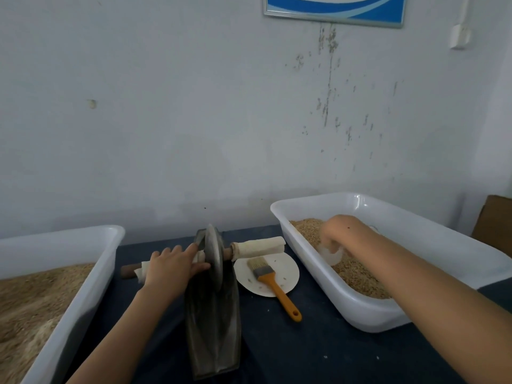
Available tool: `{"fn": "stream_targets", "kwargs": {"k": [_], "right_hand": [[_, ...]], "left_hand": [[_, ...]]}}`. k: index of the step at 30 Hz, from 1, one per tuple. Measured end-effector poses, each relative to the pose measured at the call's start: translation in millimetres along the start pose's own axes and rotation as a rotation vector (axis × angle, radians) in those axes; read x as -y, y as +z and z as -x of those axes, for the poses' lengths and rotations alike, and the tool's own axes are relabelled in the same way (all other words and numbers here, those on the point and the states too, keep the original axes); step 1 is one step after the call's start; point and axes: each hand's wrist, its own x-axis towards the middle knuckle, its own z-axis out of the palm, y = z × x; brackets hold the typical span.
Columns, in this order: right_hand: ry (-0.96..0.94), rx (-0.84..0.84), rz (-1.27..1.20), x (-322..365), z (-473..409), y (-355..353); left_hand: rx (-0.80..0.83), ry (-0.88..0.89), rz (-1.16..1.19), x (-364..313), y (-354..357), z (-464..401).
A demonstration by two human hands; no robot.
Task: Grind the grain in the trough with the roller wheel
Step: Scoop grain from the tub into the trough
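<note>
Roller wheel [214,256] touches left hand [169,266].

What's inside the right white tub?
The right tub holds whole grain and the right hand, which grips a small translucent cup. The cup's contents and the tub floor are hidden.

A pale grey-white wall [166,106] fills most of the view, stained with dark flecks and a streak [329,79] running down right of centre. A blue framed sign [335,9] hangs at the top edge, a white switch box [460,36] beside it. Below lies a dark blue surface [304,342]. Brown cardboard [496,223] stands far right. The light is dim and even.
</note>
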Motion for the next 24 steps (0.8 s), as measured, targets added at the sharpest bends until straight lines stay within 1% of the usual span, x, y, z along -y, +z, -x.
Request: {"fn": "stream_targets", "kwargs": {"k": [4,8,11,12,15,16,18,24], "right_hand": [[-0.017,-0.078,-0.103,15,-18,12],[-0.048,-0.075,-0.169,19,-23,14],[-0.048,-0.098,-0.268,10,-16,16],[-0.044,-0.071,-0.291,6,-11,16],[0.006,0.098,-0.446,-6,-6,21],[0.019,0.115,-0.485,-8,-8,23],[0.029,0.096,-0.504,-7,-10,26],[-0.051,0.077,-0.478,8,-18,35]], "left_hand": [[-0.003,-0.001,0.04,2,0,3],[-0.01,-0.008,0.046,3,3,4],[-0.01,-0.001,0.045,4,4,4],[-0.01,0.003,0.051,4,4,4],[-0.01,0.008,0.051,3,3,5],[-0.013,0.011,0.047,3,3,5],[-0.018,0.015,0.046,3,2,6],[-0.018,0.014,0.051,3,1,7]]}}
